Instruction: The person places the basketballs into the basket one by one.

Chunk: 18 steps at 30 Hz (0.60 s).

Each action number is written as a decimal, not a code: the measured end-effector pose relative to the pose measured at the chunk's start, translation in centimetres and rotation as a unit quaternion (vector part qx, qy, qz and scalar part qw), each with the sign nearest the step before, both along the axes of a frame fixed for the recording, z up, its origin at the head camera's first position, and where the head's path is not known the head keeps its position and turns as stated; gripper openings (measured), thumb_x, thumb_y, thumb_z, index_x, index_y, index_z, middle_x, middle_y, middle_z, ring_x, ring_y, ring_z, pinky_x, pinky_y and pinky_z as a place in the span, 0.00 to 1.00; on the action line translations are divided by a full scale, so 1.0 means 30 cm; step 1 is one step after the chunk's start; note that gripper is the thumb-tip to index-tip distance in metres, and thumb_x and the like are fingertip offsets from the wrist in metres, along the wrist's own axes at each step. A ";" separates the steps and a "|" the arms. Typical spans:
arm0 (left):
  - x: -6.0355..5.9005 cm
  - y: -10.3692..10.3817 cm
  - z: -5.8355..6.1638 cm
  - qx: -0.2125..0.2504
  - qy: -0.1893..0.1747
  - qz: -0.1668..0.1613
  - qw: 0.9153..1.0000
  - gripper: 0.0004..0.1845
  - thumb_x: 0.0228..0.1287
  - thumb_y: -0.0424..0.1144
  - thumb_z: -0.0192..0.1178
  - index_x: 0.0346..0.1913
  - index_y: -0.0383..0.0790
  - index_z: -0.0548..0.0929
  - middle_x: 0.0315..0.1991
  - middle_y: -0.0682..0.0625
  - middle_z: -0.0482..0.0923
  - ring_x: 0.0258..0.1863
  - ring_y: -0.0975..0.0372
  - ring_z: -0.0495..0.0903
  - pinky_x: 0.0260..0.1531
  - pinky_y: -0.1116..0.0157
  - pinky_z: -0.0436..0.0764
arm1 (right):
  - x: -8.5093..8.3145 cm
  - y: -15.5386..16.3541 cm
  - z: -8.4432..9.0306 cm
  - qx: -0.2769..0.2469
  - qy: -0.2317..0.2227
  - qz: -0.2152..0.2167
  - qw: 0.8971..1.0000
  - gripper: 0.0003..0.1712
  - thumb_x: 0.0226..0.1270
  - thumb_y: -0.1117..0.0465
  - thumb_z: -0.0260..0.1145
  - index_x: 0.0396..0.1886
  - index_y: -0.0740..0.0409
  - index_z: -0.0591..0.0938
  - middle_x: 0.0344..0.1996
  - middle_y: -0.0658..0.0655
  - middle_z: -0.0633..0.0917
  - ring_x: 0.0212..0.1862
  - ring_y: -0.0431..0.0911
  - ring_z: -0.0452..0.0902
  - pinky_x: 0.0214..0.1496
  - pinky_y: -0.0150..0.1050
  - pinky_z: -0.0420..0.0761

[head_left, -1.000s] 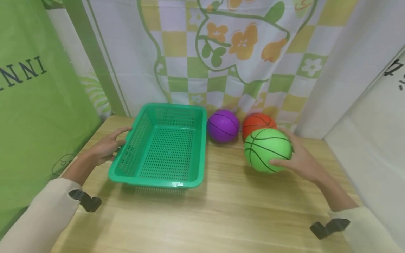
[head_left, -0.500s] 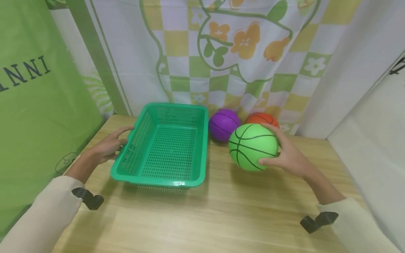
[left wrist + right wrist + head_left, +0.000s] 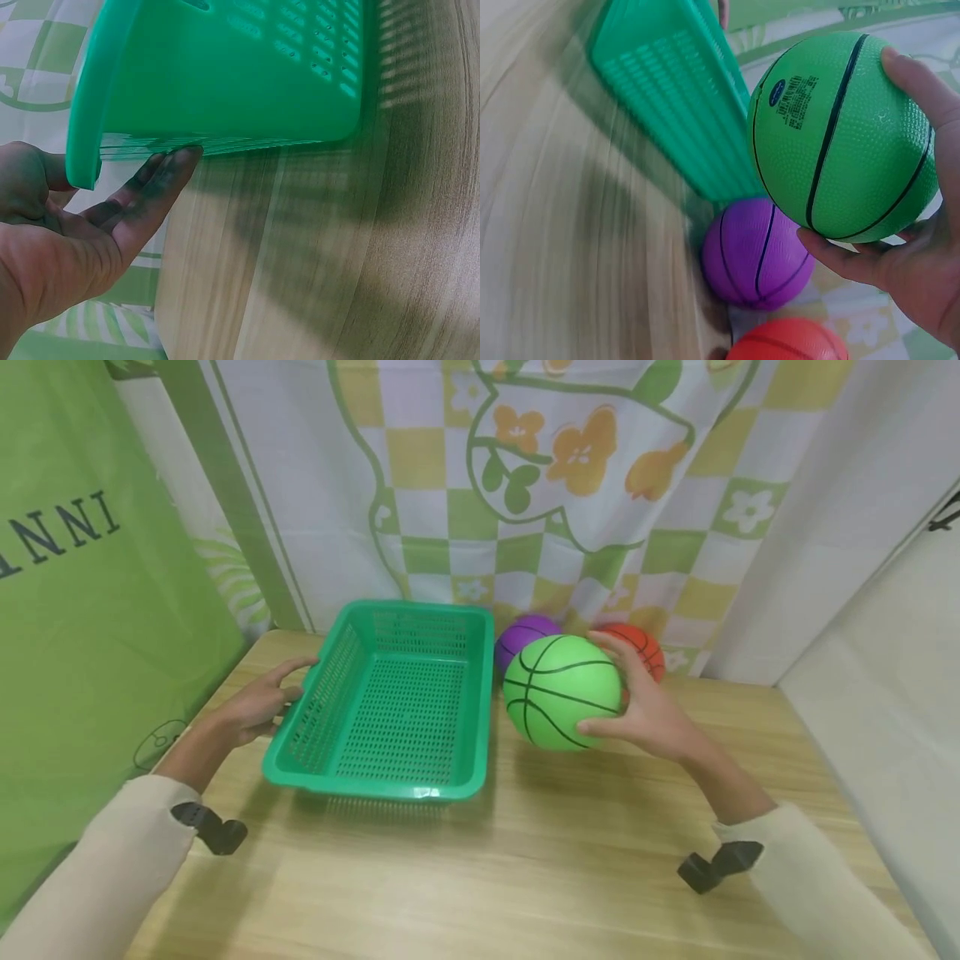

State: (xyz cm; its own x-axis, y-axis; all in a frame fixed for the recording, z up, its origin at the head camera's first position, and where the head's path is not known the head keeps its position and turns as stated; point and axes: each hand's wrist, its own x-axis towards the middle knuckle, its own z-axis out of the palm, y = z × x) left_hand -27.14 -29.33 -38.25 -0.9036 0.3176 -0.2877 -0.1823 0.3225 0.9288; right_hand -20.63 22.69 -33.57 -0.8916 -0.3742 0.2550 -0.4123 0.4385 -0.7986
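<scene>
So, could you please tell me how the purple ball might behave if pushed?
The purple ball would likely roll readily, being round. The green basket beside it might stop it on that side. Its undented shape suggests firmness.

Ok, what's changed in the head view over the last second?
The right hand has carried the green ball leftward toward the basket, from in front of the red ball until it partly hides the purple ball. Nothing was newly gripped or released. The left hand stays at the basket's left rim; basket and other balls look unmoved.
</scene>
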 end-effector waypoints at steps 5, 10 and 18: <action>0.001 -0.002 0.002 0.002 0.001 0.005 1.000 0.35 0.80 0.32 0.39 0.82 0.52 0.40 0.48 0.37 0.73 0.40 0.53 0.81 0.39 0.52 0.84 | -0.008 -0.065 0.013 -0.013 0.003 0.014 1.000 0.60 0.48 0.62 0.82 0.77 0.44 0.56 0.72 0.62 0.62 0.64 0.63 0.68 0.53 0.61 0.79; 0.003 0.001 0.005 0.002 -0.002 0.007 1.000 0.35 0.80 0.32 0.39 0.82 0.51 0.41 0.46 0.38 0.74 0.40 0.53 0.80 0.40 0.51 0.84 | -0.016 -0.126 0.011 -0.039 -0.002 0.020 0.999 0.59 0.46 0.63 0.83 0.75 0.40 0.59 0.70 0.58 0.64 0.62 0.60 0.70 0.51 0.56 0.82; 0.005 0.010 0.009 0.007 0.000 0.003 1.000 0.35 0.80 0.32 0.39 0.82 0.50 0.40 0.48 0.36 0.73 0.41 0.53 0.81 0.40 0.52 0.84 | -0.025 -0.209 -0.004 -0.095 0.002 0.078 0.992 0.58 0.46 0.65 0.83 0.75 0.39 0.63 0.71 0.54 0.63 0.61 0.60 0.72 0.45 0.51 0.85</action>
State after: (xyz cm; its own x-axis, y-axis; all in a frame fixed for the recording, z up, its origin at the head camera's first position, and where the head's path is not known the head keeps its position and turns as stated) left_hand -26.98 -29.03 -37.97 -0.9055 0.3153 -0.2840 -0.1854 0.3080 0.9332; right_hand -21.37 16.42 -33.69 -0.8257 -0.4524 0.3371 -0.4664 0.2111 -0.8590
